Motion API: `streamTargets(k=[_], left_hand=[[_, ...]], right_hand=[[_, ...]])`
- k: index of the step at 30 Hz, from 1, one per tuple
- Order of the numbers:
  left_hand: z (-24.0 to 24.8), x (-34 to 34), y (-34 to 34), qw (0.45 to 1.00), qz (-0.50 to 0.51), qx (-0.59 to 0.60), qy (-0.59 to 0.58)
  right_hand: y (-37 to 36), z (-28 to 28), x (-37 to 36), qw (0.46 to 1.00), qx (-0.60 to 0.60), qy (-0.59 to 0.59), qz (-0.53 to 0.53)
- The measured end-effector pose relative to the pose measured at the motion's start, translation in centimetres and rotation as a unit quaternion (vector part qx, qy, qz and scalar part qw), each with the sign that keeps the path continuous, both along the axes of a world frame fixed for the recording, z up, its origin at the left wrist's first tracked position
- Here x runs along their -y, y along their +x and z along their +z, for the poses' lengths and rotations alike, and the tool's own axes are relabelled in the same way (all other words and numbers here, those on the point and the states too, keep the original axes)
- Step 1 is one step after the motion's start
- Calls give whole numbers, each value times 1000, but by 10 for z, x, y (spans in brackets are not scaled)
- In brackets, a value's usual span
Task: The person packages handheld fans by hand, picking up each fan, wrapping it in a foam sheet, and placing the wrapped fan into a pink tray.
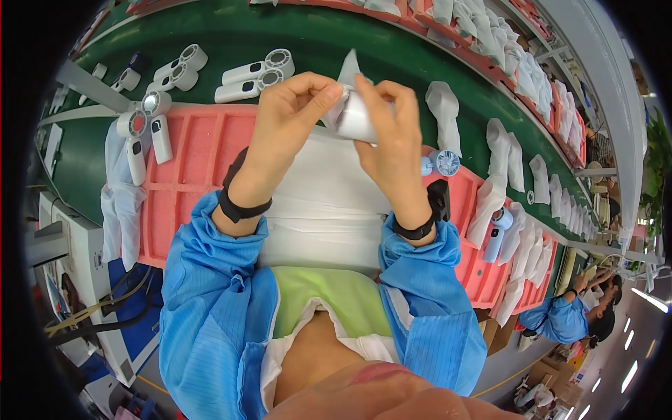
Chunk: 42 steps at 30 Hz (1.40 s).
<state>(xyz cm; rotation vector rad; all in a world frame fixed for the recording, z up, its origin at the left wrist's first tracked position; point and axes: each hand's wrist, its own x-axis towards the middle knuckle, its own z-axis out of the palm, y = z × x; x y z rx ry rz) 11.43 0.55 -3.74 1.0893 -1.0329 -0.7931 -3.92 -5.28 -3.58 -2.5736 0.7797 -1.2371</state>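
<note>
Over the pile of white bags [318,203] in front of me, both hands are raised around one white bag [349,64], its pointed end sticking up. Thumb and fingers of my left hand [288,112] pinch the bag at its left edge. My right hand [393,129] is closed round the right side of the same bag. A smooth, rounded white bulge [357,120] shows between the hands; what it is cannot be made out. Beyond my left hand, white handheld fans [255,73] lie in a group on the green belt [315,42].
A pink divided tray [178,150] lies at left, with fans and white bags on its edge. On the right, another pink tray [469,259] carries bagged items and a blue handheld fan [495,234]. A wrapped fan [443,115] lies on the belt. A co-worker [567,315] works at far right.
</note>
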Motion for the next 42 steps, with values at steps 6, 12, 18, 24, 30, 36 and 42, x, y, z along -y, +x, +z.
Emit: streamTargets(k=[6, 12, 18, 24, 30, 36, 42], left_hand=[[0, -14, -33, 954, 126, 249, -110], [8, -23, -49, 919, 101, 364, -111], [-3, 2, -32, 930, 97, 344, -81], [18, -2, 10, 954, -119, 134, -241], [4, -6, 2, 972, 139, -9, -190], [6, -5, -5, 915, 179, 227, -283], [13, -9, 13, 914, 184, 258, -255]], right_hand=[[1, -3, 0, 999, -4, 32, -6], [-6, -10, 13, 998, 30, 35, -47], [-7, -7, -2, 923, 170, 341, 59], [-22, 1, 12, 959, 93, 190, 186], [-22, -8, 17, 993, 12, 118, -27], [-3, 1, -7, 997, -19, 56, -51], [-20, -2, 2, 988, 61, 136, 32]])
